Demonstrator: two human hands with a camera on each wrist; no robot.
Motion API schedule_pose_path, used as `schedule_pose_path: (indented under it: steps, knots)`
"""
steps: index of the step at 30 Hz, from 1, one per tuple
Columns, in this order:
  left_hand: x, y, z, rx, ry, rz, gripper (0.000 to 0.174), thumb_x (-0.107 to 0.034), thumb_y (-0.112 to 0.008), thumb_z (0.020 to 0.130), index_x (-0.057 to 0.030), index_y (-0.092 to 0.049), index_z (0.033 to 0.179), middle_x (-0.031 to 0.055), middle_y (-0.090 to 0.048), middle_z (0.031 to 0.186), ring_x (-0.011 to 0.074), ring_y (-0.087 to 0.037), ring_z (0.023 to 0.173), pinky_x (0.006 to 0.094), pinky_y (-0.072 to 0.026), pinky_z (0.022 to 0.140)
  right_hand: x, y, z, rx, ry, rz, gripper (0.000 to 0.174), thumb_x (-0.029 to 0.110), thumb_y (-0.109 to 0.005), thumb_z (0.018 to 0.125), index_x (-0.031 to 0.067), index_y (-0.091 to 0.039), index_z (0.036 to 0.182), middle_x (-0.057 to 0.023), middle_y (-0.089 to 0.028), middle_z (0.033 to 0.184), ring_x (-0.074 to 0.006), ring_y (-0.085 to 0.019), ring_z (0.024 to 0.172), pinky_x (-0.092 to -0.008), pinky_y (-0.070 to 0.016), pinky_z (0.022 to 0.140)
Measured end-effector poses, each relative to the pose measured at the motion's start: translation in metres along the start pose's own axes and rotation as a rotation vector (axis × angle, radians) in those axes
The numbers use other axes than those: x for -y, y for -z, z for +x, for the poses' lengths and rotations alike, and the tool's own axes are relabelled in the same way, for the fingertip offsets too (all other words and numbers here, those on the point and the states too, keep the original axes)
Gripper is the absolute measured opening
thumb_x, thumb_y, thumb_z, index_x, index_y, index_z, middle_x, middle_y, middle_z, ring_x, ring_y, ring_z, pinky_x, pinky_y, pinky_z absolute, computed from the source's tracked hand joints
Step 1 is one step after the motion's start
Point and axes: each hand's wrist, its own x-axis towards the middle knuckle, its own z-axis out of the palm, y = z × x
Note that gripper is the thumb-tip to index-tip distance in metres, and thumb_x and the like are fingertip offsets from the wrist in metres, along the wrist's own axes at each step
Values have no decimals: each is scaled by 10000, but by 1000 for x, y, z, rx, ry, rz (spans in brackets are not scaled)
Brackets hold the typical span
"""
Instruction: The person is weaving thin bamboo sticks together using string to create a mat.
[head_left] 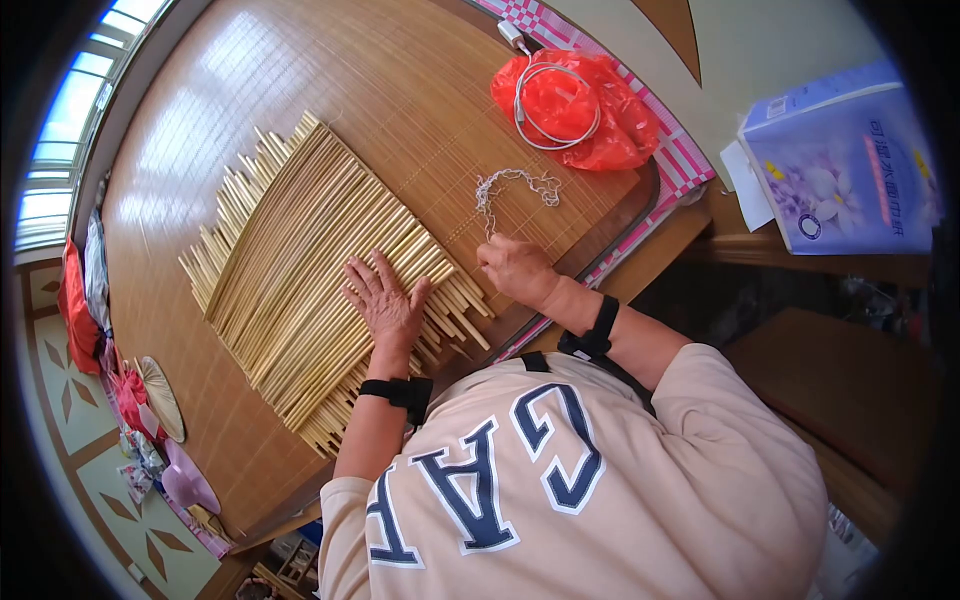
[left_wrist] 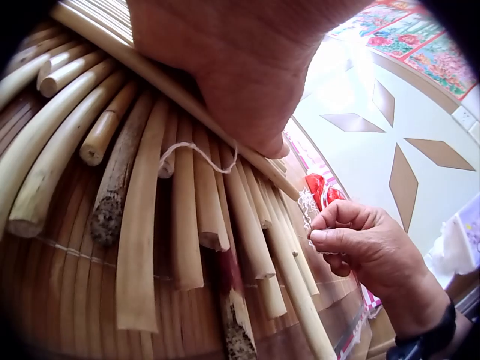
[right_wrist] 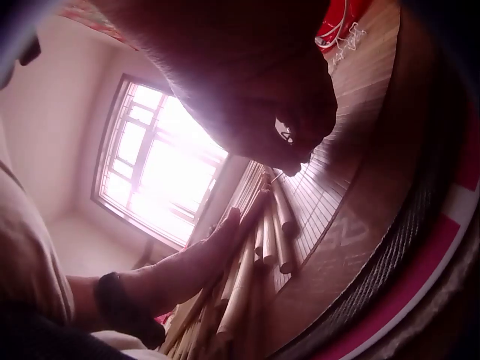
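A panel of pale reed stalks (head_left: 300, 250), tied side by side with uneven ends, lies on the table. My left hand (head_left: 388, 305) rests spread on its right-hand part, fingers straight. Just beyond the panel's edge, my right hand (head_left: 518, 270) has its fingers curled and pinches the end of a crinkled white string (head_left: 515, 178), whose rest lies loosely bunched on the table. In the left wrist view a thin white cord (left_wrist: 199, 148) loops over the stalk ends (left_wrist: 187, 225), close below the left hand. The right wrist view shows the right hand (right_wrist: 255, 90) dark against the window.
A red plastic bag (head_left: 625, 115) with a coiled white cable (head_left: 520, 100) on it sits at the table's far right corner. Beside the table stands a purple printed package (head_left: 840, 170). Hats, including a pink one (head_left: 188, 478), lie along the left edge.
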Motion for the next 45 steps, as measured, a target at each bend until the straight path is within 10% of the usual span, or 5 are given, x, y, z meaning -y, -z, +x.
schedule_pose_path:
  steps: [10, 15, 45]
  knots:
    - [1, 2, 0, 24, -12, 18, 921, -648, -412, 795, -31, -108, 1408, 277, -8, 1440, 397, 52, 1344, 533, 46, 1051, -4, -5, 6, 66, 73, -87, 16, 79, -525, 742, 94, -522, 739, -103, -530, 732, -312, -594, 670, -399, -487, 566]
    - [-4, 18, -1, 73, -53, -9, 1266, -709, -643, 542, -3, -37, 1401, 327, 11, 1415, 431, 77, 1331, 540, 54, 1046, -7, -5, 9, 52, 116, -86, 28, 65, -514, 733, 88, -522, 746, -112, -527, 760, -298, -596, 698, -394, -490, 581]
    - [1, 14, -1, 94, -60, -23, 1154, -634, -635, 646, -18, -22, 1406, 305, 42, 1425, 421, 104, 1331, 547, 65, 1037, -18, 2, 25, 66, 247, -112, 67, 75, -503, 740, 118, -547, 767, -106, -497, 788, -273, -587, 768, -368, -493, 605]
